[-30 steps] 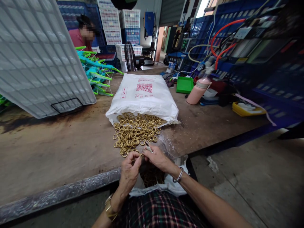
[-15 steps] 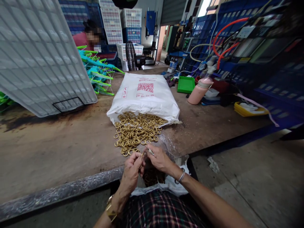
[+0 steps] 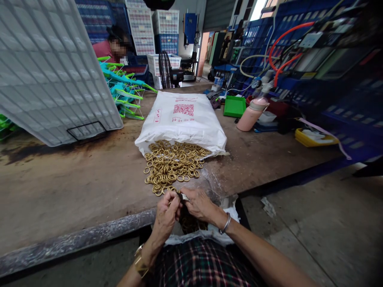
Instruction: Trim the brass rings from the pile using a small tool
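Observation:
Many brass-coloured rings [image 3: 170,169] spill from the mouth of a white woven sack [image 3: 191,125] onto the table. At the near edge of this pile, my left hand [image 3: 166,211] is closed in a pinch at the fingertips; a ring appears to be between them, mostly hidden. My right hand [image 3: 199,204] is closed around a small tool [image 3: 184,197] with a pale part and a dark end, which meets the left fingertips. Below both hands, in my lap, an open white bag [image 3: 218,233] holds more rings [image 3: 191,223] in shadow.
A large white plastic crate [image 3: 60,79] stands tilted on the left, beside turquoise and green plastic parts [image 3: 125,91]. A pink bottle [image 3: 249,115], a green tray [image 3: 234,107] and a yellow tray [image 3: 314,137] are on the right. A person [image 3: 112,46] works behind the crate.
My right hand has turned and shifted slightly down, bringing the tool's dark end against the left fingertips. The left hand stays nearly in place, and the ring pile looks the same.

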A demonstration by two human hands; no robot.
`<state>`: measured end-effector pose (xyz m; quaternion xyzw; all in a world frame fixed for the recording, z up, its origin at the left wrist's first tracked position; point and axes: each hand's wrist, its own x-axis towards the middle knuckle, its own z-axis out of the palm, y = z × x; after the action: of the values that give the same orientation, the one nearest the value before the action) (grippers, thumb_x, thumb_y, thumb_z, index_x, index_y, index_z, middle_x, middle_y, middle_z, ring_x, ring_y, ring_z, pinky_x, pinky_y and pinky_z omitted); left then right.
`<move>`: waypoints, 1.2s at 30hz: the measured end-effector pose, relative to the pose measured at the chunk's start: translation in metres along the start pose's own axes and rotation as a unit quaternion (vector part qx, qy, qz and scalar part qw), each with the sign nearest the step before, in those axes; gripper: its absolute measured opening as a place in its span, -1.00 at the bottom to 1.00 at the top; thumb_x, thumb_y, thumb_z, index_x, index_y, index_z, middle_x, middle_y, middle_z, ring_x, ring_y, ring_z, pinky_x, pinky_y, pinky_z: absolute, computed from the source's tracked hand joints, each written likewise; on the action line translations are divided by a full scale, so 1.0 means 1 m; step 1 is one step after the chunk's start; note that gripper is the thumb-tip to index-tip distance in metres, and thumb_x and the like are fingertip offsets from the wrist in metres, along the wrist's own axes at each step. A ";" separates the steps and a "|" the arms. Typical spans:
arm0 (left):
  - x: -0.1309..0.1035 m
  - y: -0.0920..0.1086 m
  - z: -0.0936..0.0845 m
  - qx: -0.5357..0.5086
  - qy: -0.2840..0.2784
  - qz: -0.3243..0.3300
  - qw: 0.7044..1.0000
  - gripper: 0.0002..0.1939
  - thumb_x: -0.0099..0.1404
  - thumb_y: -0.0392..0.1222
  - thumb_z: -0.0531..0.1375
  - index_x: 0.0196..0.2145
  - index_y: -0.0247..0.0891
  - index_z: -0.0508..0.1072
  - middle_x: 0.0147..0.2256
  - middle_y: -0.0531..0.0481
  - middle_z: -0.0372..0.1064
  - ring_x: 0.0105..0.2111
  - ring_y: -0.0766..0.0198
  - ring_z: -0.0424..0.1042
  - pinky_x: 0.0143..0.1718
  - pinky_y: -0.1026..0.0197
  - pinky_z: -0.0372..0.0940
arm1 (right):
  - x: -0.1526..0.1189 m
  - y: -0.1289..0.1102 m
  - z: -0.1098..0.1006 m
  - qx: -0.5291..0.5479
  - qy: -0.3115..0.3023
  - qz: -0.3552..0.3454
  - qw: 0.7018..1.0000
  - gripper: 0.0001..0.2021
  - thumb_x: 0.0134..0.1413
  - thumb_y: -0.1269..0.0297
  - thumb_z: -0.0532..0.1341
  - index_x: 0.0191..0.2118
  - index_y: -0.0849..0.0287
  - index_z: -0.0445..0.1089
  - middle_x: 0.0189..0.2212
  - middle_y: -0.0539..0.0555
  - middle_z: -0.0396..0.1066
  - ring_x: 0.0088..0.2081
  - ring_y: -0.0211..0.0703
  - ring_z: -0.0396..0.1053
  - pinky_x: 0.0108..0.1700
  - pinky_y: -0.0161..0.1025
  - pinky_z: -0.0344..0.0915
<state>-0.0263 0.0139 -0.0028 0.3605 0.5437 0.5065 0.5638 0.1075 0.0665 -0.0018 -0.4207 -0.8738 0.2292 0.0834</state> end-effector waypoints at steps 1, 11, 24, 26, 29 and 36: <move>0.000 -0.001 0.000 0.001 -0.001 0.000 1.000 -0.60 0.08 0.17 0.18 -0.53 -0.23 0.25 -0.69 0.17 0.18 -0.74 0.47 0.08 -0.71 0.39 0.04 | 0.000 0.001 0.001 0.000 -0.001 -0.001 1.000 -0.75 -0.05 0.45 0.00 -0.22 0.17 0.31 -0.47 0.04 0.37 -0.46 -0.22 0.22 -0.39 -0.29 -0.03; -0.001 -0.003 -0.003 0.008 -0.007 0.003 1.000 -0.62 0.10 0.15 0.17 -0.52 -0.23 0.24 -0.68 0.18 0.18 -0.73 0.46 0.09 -0.70 0.39 0.06 | 0.000 -0.004 -0.004 -0.023 -0.039 0.007 0.999 -0.74 -0.04 0.45 -0.01 -0.21 0.19 0.31 -0.45 0.06 0.39 -0.43 -0.20 0.26 -0.39 -0.28 -0.03; 0.000 -0.012 -0.006 0.033 -0.004 -0.001 0.999 -0.60 0.10 0.19 0.13 -0.52 -0.23 0.22 -0.71 0.19 0.15 -0.74 0.46 0.09 -0.71 0.38 0.06 | 0.000 -0.004 0.000 -0.051 -0.049 0.001 0.998 -0.75 -0.02 0.46 -0.01 -0.21 0.23 0.31 -0.37 0.13 0.45 -0.39 -0.17 0.33 -0.39 -0.28 0.00; 0.000 -0.012 -0.006 0.032 -0.004 0.002 0.999 -0.60 0.10 0.19 0.13 -0.52 -0.23 0.22 -0.71 0.20 0.15 -0.74 0.46 0.09 -0.71 0.38 0.06 | 0.000 -0.005 -0.001 -0.051 -0.049 0.003 0.997 -0.74 -0.02 0.47 -0.01 -0.20 0.23 0.31 -0.36 0.13 0.45 -0.38 -0.18 0.34 -0.39 -0.29 0.00; -0.001 -0.012 -0.006 0.033 -0.006 0.006 0.999 -0.60 0.11 0.18 0.12 -0.52 -0.23 0.22 -0.72 0.20 0.14 -0.74 0.46 0.09 -0.71 0.38 0.05 | 0.000 -0.006 -0.002 -0.052 -0.057 0.005 0.997 -0.72 -0.02 0.48 -0.01 -0.17 0.24 0.30 -0.36 0.13 0.45 -0.37 -0.18 0.34 -0.38 -0.29 0.01; 0.000 -0.016 -0.007 0.026 0.000 0.033 0.999 -0.60 0.11 0.19 0.13 -0.51 -0.23 0.21 -0.65 0.18 0.19 -0.73 0.48 0.10 -0.70 0.39 0.04 | -0.001 -0.007 0.000 -0.027 -0.058 -0.002 0.998 -0.72 -0.05 0.47 0.00 -0.18 0.23 0.31 -0.39 0.12 0.45 -0.40 -0.18 0.33 -0.40 -0.29 0.00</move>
<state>-0.0300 0.0090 -0.0189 0.3927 0.5449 0.5105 0.5369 0.1029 0.0620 0.0013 -0.4068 -0.8841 0.2292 0.0214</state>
